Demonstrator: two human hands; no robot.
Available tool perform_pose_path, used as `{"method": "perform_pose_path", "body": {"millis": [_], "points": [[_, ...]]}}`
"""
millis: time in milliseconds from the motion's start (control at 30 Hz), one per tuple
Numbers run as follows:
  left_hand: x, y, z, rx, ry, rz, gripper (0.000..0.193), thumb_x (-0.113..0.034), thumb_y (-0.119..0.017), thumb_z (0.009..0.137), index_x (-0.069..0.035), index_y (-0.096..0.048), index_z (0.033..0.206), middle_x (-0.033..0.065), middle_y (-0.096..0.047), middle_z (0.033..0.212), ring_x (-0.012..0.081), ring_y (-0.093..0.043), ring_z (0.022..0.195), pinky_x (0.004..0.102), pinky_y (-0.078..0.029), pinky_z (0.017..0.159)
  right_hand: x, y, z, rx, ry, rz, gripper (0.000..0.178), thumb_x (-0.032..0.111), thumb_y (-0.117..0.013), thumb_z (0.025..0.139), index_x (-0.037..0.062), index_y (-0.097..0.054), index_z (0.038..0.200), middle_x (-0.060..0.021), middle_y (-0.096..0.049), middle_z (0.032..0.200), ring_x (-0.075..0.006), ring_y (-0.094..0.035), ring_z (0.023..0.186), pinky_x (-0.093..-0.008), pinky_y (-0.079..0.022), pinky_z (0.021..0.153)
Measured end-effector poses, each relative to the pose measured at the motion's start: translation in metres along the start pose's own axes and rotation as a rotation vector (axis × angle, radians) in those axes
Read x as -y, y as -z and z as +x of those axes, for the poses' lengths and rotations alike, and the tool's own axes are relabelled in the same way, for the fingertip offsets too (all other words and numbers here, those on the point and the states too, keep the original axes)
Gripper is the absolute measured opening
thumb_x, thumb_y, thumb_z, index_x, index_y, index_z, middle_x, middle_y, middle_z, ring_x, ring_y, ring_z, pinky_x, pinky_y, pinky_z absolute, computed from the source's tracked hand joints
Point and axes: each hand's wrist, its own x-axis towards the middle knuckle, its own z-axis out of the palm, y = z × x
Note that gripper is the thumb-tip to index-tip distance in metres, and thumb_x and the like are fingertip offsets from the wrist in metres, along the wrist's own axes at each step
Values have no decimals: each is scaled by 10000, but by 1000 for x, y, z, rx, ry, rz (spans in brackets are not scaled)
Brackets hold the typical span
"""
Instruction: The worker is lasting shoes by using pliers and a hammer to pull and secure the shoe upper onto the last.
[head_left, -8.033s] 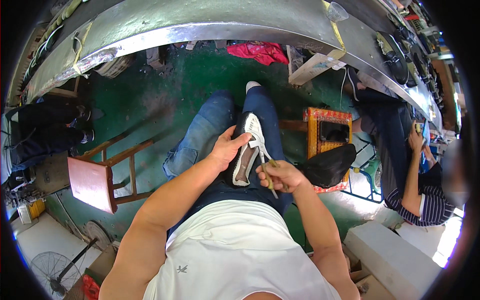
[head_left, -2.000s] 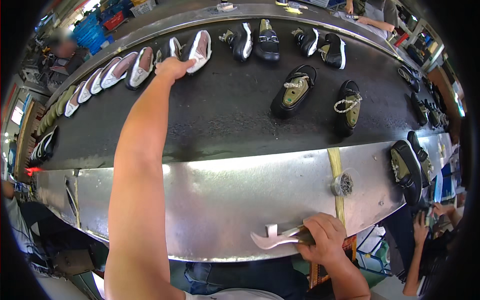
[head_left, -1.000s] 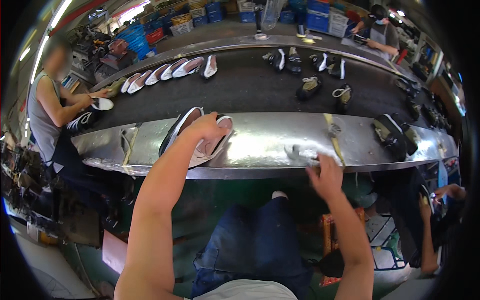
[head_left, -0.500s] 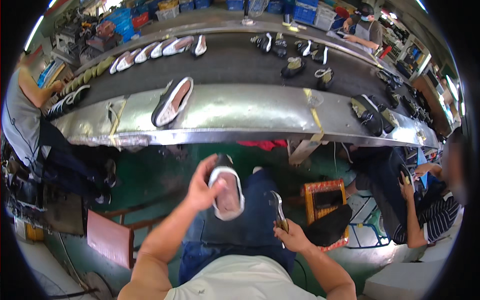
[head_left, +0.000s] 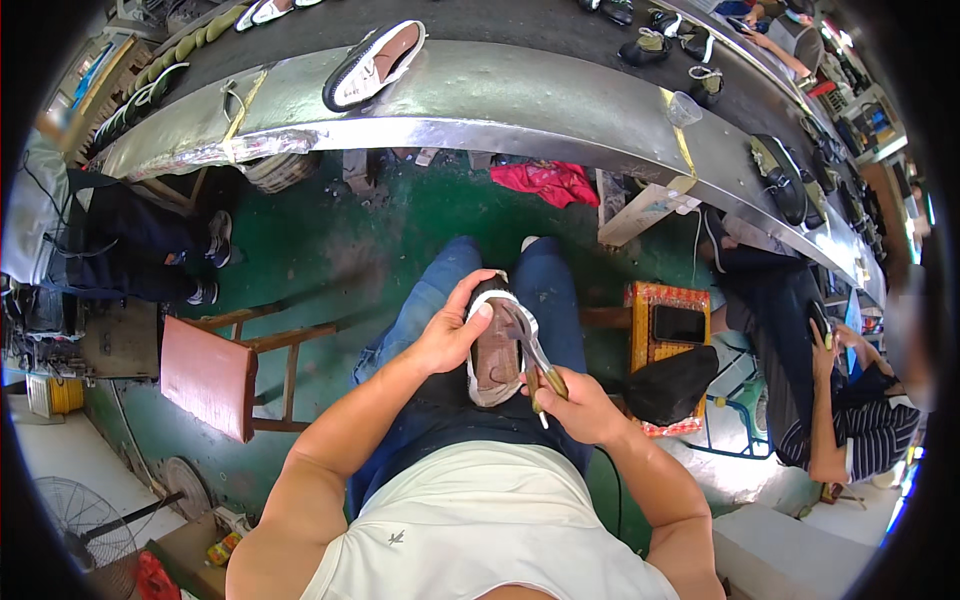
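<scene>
We count one held shoe (head_left: 490, 368), one pincer-like tool (head_left: 532, 379), one brown-lined shoe (head_left: 372, 70) on the metal edge of the table (head_left: 540, 98), one clear cup (head_left: 685, 110), one phone (head_left: 678, 324), one red cloth (head_left: 550, 184), one fan (head_left: 85, 545).

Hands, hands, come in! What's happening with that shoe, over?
Left hand gripping shoe, opening facing up. Right hand holding metal tool, its head at the shoe's opening. Nothing seen blocking either hand. Over.
</scene>
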Motion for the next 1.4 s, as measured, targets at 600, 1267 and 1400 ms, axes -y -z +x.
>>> {"method": "perform_pose_path", "body": {"millis": [600, 1267, 1400], "points": [[40, 2, 44, -42, 45, 132, 430, -203, -583, 1052, -103, -496, 1461, 56, -570, 1347, 150, -512, 1249, 319, -402, 1091, -52, 4, 63, -417, 174, -450, 194, 162, -615, 981, -25, -595, 1024, -261, -666, 876, -468, -651, 851, -510, -521, 755], [15, 5, 64, 127, 354, 52, 690, -122, -702, 938, -130, -398, 1556, 111, -548, 1398, 206, -524, 1261, 333, -418, 1102, 20, 48, 79, -148, -208, -534, 381, 323, -481, 1066, -45, -582, 1050, -299, -666, 939, -519, -631, 905, -531, -499, 807], [8, 7, 61, 124, 347, -24, 685, -104, -697, 933, -119, -401, 1550, 114, -551, 1396, 206, -519, 1271, 328, -417, 1102, 15, 30, 66, -404, 92, -414, 365, 318, -493, 1062, -33, -593, 1056, -288, -660, 873, -500, -642, 888, -513, -509, 799]]}}
